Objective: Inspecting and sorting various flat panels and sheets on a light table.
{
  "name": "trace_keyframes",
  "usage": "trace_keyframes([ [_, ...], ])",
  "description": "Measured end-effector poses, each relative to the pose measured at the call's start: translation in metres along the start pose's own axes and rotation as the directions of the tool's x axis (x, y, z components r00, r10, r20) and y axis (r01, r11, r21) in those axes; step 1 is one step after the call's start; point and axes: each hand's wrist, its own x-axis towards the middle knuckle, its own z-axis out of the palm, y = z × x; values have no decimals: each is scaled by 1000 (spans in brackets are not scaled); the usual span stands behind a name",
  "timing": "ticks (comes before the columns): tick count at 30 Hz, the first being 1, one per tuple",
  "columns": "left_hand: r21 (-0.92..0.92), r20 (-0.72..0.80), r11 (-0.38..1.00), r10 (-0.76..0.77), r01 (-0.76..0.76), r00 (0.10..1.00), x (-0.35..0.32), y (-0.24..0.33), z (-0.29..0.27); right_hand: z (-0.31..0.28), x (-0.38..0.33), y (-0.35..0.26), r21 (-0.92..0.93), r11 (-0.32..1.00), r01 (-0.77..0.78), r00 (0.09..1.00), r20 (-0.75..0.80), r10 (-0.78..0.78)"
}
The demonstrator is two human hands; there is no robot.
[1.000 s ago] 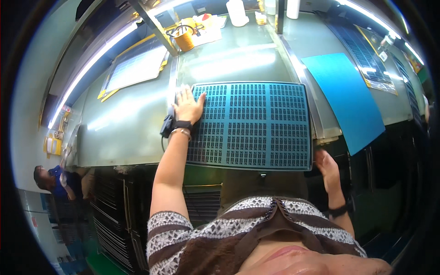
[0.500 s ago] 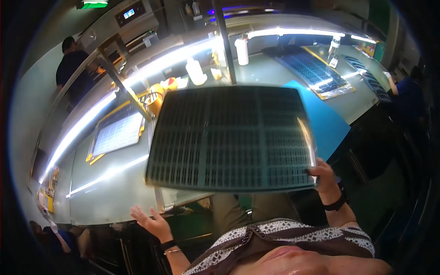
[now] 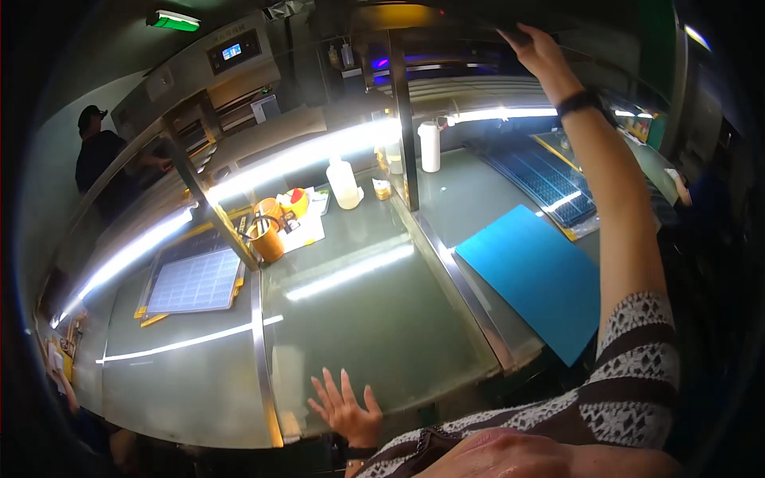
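1. Left hand [image 3: 347, 408] is lying flat on the glass table [image 3: 358, 319] at its near edge, fingers [image 3: 329, 390] spread wide, gripping nothing.
2. Right hand [image 3: 540, 49] is reaching up overhead, fingers touching the dark edge of an overhead shelf [image 3: 478, 32]; can't tell whether it is gripping anything there.
3. Blue sheet [image 3: 534, 275] is lying flat on the table, well right of the left fingers and far below the right ones.
4. Orange cup [image 3: 268, 239] and white bottle [image 3: 344, 183] are standing well beyond the left fingertips.
5. Another person [image 3: 100, 159] is standing far left.
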Motion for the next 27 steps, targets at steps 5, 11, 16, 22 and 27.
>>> trace_keyframes([
  [5, -58, 58, 995, 81, -78, 995, -2, 5, 5, -57, 127, -18, -127, 990, 54, 998, -30, -58],
  [11, 105, 150, 991, 66, -82, 986, 3, 0, -10, -48, 66, 46, -563, 808, -175, 976, 12, 219],
  [16, 171, 14, 985, -14, 11, 1000, 3, 11, 9, -133, -41, 39, -922, -260, 285, 623, -28, 782],
  [22, 140, 2, 987, 85, -84, 996, 7, 18, 40, -343, -271, -99, -303, -950, 73, 799, -553, 237],
  [27, 58, -142, 992, 117, -110, 983, 29, 46, 96, -485, -360, -90, -741, 188, -645, 763, -609, 218],
])
